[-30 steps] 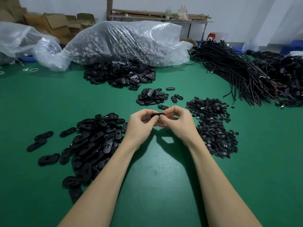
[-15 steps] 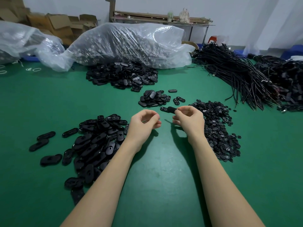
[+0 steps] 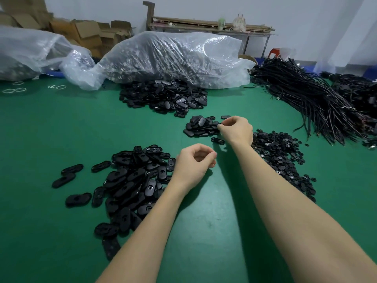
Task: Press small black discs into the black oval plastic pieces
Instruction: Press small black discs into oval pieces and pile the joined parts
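My right hand (image 3: 236, 129) reaches forward and pinches a black oval piece (image 3: 219, 125) at the right edge of a small pile of oval pieces (image 3: 199, 127). My left hand (image 3: 193, 160) hovers over the green table with its fingers loosely curled and holds nothing. A big heap of black oval pieces (image 3: 130, 180) lies left of my left hand. The small black discs (image 3: 281, 158) lie in a heap right of my right forearm. One oval piece (image 3: 217, 140) lies alone below my right hand.
Another heap of oval pieces (image 3: 163, 99) sits further back, in front of a large clear plastic bag (image 3: 173, 58). A second bag (image 3: 30, 56) lies at the far left. Bundles of black cables (image 3: 306, 94) fill the right. Rubber bands (image 3: 15, 90) lie at the left edge.
My hands have come apart. My right hand has carried the oval piece forward to the small pile. My left hand has let go and stays near the table's middle.
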